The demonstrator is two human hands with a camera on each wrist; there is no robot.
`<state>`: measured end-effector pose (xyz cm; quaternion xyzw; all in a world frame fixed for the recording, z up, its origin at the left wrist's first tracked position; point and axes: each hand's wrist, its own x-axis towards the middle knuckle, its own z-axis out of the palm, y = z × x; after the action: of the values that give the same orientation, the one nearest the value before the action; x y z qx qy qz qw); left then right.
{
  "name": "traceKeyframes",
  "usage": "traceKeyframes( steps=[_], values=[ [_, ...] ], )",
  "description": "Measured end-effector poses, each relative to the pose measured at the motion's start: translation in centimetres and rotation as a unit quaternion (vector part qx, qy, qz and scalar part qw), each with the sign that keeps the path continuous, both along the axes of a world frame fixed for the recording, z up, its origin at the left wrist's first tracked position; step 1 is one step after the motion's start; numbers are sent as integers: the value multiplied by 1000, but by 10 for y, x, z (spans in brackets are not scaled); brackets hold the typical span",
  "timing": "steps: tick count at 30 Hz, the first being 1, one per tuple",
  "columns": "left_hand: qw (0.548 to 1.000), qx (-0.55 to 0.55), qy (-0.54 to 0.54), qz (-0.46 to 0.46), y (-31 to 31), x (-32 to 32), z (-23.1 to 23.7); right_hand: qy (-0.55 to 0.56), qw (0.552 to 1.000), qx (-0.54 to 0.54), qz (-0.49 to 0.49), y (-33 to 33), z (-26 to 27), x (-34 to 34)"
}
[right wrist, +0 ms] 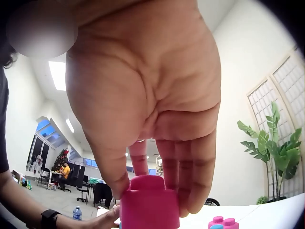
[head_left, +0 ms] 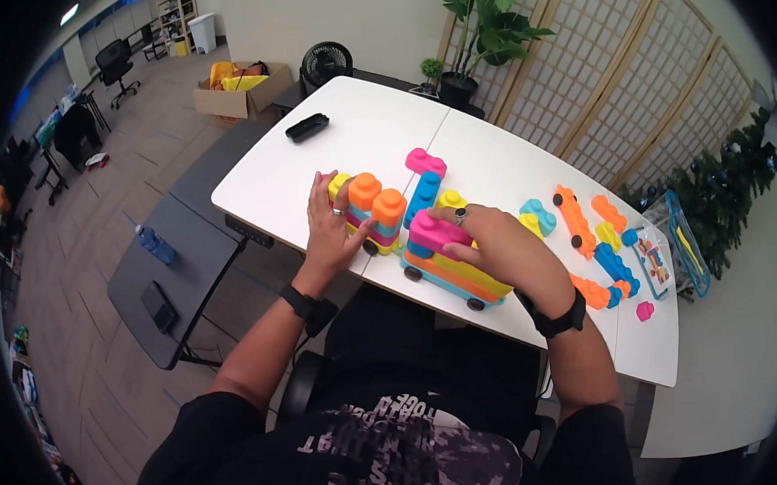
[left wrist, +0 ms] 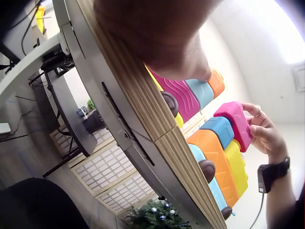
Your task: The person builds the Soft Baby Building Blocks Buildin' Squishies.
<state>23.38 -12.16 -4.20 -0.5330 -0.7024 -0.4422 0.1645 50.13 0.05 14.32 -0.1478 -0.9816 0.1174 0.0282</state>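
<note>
My right hand (head_left: pixel 494 239) grips a pink block (head_left: pixel 435 232) on top of a blue block (left wrist: pixel 218 130), at the left end of a wheeled stack with an orange block (left wrist: pixel 214 167) and a yellow block (left wrist: pixel 236 167). In the right wrist view the pink block (right wrist: pixel 149 205) sits between thumb and fingers. My left hand (head_left: pixel 327 235) holds a second wheeled stack, its thumb at the near side and fingers at the far left. That stack carries orange blocks (head_left: pixel 365 191) and a yellow one (head_left: pixel 338 185) over pink and light blue layers. The two stacks stand end to end.
Behind the stacks lie a blue block (head_left: pixel 423 199), a pink block (head_left: pixel 425 163) and a yellow block (head_left: pixel 451 199). Orange, blue and yellow pieces, including an orange car base (head_left: pixel 574 222), are spread at the right. A black case (head_left: pixel 307 128) lies at the back left of the white table (head_left: pixel 264 179).
</note>
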Motion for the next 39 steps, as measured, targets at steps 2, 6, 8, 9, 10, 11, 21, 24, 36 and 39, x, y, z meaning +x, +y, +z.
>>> traceKeyframes(
  steps=[2, 6, 8, 9, 10, 11, 21, 24, 36, 39],
  values=[
    [1000, 2, 1, 1, 1, 0, 1, 5, 1000, -1, -7, 2, -5, 0],
    [1000, -3, 7, 3, 1, -1, -2, -6, 1000, 2, -18, 2, -6, 0],
    [1000, -6, 7, 5, 2, -3, -2, -30, 998, -51, -11, 10, 0, -3],
    [1000, -7, 6, 6, 2, -2, -2, -49, 993, -108, -3, 21, 8, -4],
    [1000, -7, 4, 7, 2, -2, -1, -67, 984, -164, 5, 34, 17, -7],
    [1000, -8, 3, 7, 2, -1, -1, -71, 981, -178, 16, 55, 21, -14],
    [1000, -8, -3, -8, 0, -1, 0, 23, 995, 63, -76, 185, -77, -121],
    [1000, -15, -14, -8, -1, -1, 1, 25, 995, 46, -87, 191, -90, -137],
    [1000, -3, -3, -8, -1, -1, 1, 173, 981, 44, -74, 181, -30, -96],
    [1000, 0, -1, -7, 0, 0, 1, 183, 975, 99, -76, 129, 14, -31]
  ],
)
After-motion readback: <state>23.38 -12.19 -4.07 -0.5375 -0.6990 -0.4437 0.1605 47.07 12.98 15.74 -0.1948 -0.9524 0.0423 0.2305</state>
